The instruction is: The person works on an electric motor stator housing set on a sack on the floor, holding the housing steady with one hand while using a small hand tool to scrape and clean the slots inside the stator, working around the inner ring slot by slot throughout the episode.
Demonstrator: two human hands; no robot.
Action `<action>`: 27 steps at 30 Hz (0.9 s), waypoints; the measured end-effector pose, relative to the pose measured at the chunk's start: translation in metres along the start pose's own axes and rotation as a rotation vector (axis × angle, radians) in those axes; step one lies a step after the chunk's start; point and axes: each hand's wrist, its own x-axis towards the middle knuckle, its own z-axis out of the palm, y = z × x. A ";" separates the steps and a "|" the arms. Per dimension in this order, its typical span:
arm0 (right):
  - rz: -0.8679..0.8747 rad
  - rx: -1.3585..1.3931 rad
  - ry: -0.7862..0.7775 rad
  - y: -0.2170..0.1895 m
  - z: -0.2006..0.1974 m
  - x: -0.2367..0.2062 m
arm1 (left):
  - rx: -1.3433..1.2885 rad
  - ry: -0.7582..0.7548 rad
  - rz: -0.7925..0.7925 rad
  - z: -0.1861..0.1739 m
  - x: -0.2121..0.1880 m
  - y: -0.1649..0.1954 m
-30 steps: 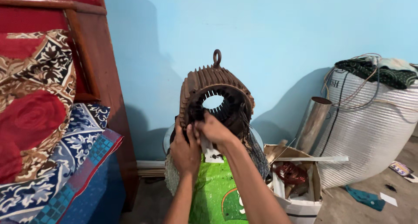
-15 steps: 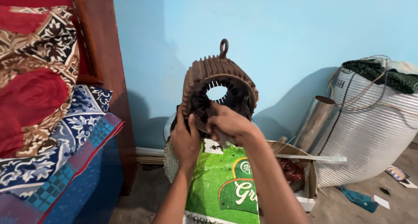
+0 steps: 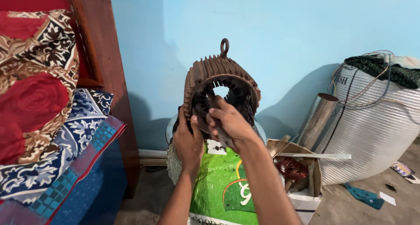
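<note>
Holding: the one rusty finned motor housing [image 3: 221, 87], with a lifting ring on top, is gripped by both hands in front of the blue wall [image 3: 284, 32].
Left hand: the left hand [image 3: 188, 142] is clenched on the lower left rim of the housing, thumb pressed up against the front edge.
Right hand: the right hand [image 3: 229, 124] is at the lower front of the opening, fingers curled into the bore; whether its grip is closed on the inner winding or only resting there I cannot tell.
Housing position: upright, open end facing the camera, light showing through the bore, sitting above the green sack [image 3: 223, 190].
Sacks: two counted, the green printed one under the hands and one white woven sack [image 3: 372, 137] at the right against the wall.
On the white sack: a dark cloth [image 3: 385, 69] and loose wires [image 3: 354, 89] trailing down its side.
Metal pipe: one, a dull tube [image 3: 319, 120] leaning between the housing and the white sack.
Cardboard box: one open box [image 3: 302, 172] just right of the green sack, holding a coil of copper-coloured wire [image 3: 291, 168].
Bed: one wooden-framed bed [image 3: 100, 76] at the left with patterned red and blue bedding [image 3: 48, 120].
</note>
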 end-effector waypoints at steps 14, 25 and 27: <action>0.017 0.279 -0.127 0.005 -0.013 0.022 | 0.088 -0.074 -0.141 -0.003 0.000 0.007; -0.038 0.306 -0.153 0.007 0.000 -0.001 | 0.020 -0.034 -0.071 0.002 -0.002 -0.004; -0.033 0.407 -0.239 0.001 0.001 0.017 | 0.052 -0.008 -0.024 0.001 -0.001 -0.003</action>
